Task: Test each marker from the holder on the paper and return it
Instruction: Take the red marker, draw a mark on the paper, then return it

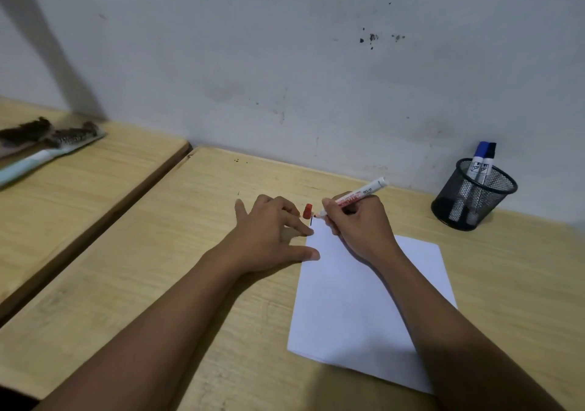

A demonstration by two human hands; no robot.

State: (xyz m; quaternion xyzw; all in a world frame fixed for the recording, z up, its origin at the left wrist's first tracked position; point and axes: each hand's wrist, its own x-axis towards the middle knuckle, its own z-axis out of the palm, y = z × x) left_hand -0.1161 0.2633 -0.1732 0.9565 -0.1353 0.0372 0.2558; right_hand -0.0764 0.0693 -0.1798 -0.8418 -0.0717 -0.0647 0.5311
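Head view, what is each hand doing?
— Right hand (357, 223) is clamped around the uncapped red marker (354, 200), tip at the far left corner of the paper (364, 299). Left hand (269, 236) lies spread, fingers on the paper's edge, holding nothing.
— And the rest?
— Red cap (307, 211) stands between the hands. Mesh holder (471, 198), far right, keeps two markers (482, 162).

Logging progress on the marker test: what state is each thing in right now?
Red marker: uncapped, held in right hand, tip at paper's corner.
Red cap: off, on desk.
Paper: flat, pinned by left hand.
Blue marker, black marker: capped, in holder.
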